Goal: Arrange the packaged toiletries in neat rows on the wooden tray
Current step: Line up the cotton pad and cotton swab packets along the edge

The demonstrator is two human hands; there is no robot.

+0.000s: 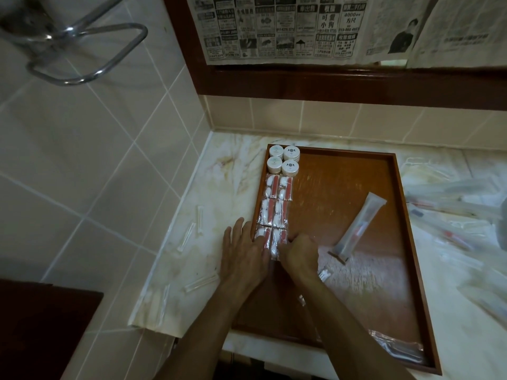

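Observation:
A wooden tray (343, 171) lies on the marble counter. Along its left side stand several round white tubs (283, 160), and below them clear packets of cotton buds and pads (276, 200) lie in two columns. My left hand (244, 253) lies flat with straight fingers on the nearest left packet and the tray's left rim. My right hand (297, 249) has its fingers curled, pressing the nearest right packet (275, 248). A wrapped toothbrush kit (359, 226) lies slanted in the middle of the tray. Another clear packet (395, 346) sits at the tray's near right corner.
A heap of clear wrapped toiletries (450, 212) covers the counter right of the tray. Several thin wrapped sticks (200, 281) lie loose on the counter left of it. A chrome rail (90, 50) juts from the tiled wall. Newspaper (288, 26) covers the framed mirror.

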